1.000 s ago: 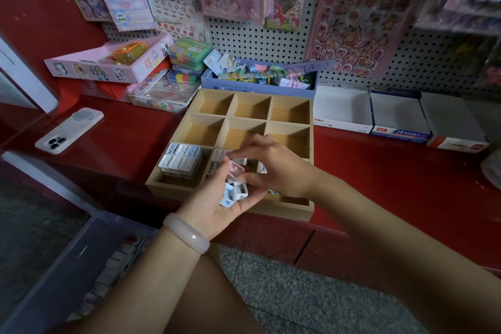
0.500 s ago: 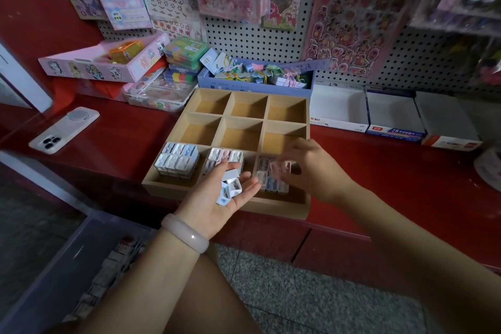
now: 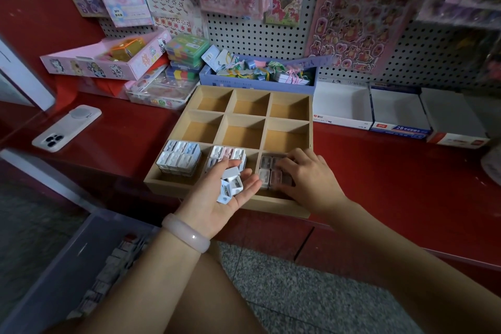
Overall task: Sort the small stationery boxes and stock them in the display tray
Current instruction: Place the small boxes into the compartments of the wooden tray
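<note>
Red shelf (image 3: 113, 141) under a white pegboard (image 3: 260, 35) hung with sticker sheets; phone (image 3: 66, 127) lies at left, grey bin (image 3: 54, 266) on the floor below. Wooden tray (image 3: 244, 116), nine cells, sits square to the shelf edge; only the near row holds boxes, stacked flat, faces up. Left hand (image 3: 217, 198) palm up, fingers relaxed, cradling three or four loose boxes (image 3: 230, 184), tilted, over the tray's near wall. Right hand (image 3: 309, 176) palm down in the near-right cell, fingertips on the boxes there; pinch or press, cannot tell.
</note>
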The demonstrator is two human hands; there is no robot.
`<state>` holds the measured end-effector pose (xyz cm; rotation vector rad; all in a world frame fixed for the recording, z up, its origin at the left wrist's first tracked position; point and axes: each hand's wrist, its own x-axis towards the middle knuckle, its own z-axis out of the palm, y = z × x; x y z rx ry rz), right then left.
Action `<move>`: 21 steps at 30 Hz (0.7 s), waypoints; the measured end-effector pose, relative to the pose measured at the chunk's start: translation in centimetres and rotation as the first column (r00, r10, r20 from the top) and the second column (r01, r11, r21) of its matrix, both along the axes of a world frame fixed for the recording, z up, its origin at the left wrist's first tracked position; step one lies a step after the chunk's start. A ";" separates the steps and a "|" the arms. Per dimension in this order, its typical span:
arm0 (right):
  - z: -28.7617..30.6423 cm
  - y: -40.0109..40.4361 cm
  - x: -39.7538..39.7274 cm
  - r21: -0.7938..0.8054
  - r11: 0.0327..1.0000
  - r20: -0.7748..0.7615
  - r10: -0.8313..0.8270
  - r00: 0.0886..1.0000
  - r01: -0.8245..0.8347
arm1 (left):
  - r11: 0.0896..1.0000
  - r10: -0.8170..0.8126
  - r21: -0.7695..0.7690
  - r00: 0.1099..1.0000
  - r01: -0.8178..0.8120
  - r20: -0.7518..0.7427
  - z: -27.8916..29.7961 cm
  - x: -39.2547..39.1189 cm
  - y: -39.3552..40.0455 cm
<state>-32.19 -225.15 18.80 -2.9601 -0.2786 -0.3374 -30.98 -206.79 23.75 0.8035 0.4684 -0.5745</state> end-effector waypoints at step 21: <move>4.7 2.2 0.9 0.724 0.681 -0.226 0.379 0.897 -0.106 | 0.966 -0.221 0.178 0.959 0.189 0.176 0.5 -0.8 0.1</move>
